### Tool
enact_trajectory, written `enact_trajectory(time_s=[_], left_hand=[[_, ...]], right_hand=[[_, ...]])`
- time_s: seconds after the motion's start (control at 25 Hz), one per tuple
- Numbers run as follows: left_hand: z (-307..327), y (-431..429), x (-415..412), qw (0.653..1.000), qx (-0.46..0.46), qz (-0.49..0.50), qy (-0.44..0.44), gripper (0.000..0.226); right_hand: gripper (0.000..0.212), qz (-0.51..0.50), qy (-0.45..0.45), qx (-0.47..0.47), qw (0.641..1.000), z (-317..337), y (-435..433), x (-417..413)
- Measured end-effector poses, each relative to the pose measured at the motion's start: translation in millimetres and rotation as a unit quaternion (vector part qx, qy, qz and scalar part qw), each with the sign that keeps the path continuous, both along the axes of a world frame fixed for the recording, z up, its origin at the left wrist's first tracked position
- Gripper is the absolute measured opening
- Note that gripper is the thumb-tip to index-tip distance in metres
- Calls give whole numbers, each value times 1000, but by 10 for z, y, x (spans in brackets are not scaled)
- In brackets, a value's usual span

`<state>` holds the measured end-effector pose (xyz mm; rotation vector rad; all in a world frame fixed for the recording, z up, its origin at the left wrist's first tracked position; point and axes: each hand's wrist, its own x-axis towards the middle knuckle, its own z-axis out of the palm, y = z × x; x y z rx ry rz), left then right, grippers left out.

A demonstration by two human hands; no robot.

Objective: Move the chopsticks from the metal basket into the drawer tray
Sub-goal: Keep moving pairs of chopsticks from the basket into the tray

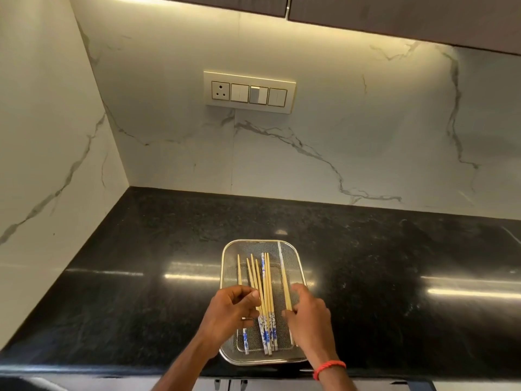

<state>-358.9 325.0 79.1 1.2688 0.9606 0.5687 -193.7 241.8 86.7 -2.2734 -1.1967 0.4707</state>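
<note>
A rectangular metal mesh basket (259,244) sits on the black counter near its front edge. Several wooden chopsticks (266,280) with blue-and-white patterned ends lie lengthwise in it. My left hand (229,313) is over the basket's left side, fingers curled around a few chopsticks. My right hand (308,314) is over the right side, fingertips pinching a chopstick that lies along the right wall. The drawer tray is not in view.
The glossy black stone counter (394,263) stretches left and right of the basket. Marble walls form a corner at the back left. A switch panel (249,92) sits on the back wall. Cabinet fronts show just below the counter edge.
</note>
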Motion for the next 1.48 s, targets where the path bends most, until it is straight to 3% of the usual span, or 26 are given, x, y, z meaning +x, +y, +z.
enact_trajectory(time_s=[0.12,0.24,0.44,0.6,0.68,0.84,1.0,1.12,1.28,1.48], left_hand=[[-2,33,15,999,-24,-14,-26,20],[-13,45,38,995,-65,-19,-70,18],[-28,97,-59,988,-115,34,-96,19],[-47,100,-164,985,-132,49,-102,23],[-61,74,-193,985,-136,51,-97,23],[-39,44,-226,985,-142,34,-87,21],[18,36,-231,985,-145,16,-96,20],[58,44,-200,982,-155,4,-108,22],[100,11,-132,979,-160,-25,-123,22],[117,-80,68,979,-151,-66,-121,24]], right_hand=[[61,60,87,31,994,166,-20,-89],[50,114,176,8,978,211,-40,-276],[36,94,296,24,950,143,14,-177],[27,27,95,18,995,-73,209,33],[35,46,57,-19,997,-193,329,36],[37,49,63,-38,996,-398,435,10],[19,26,148,-27,988,-435,448,51],[8,-11,184,67,981,-246,393,49],[12,10,195,214,957,24,196,54],[34,96,129,195,967,101,-81,-26]])
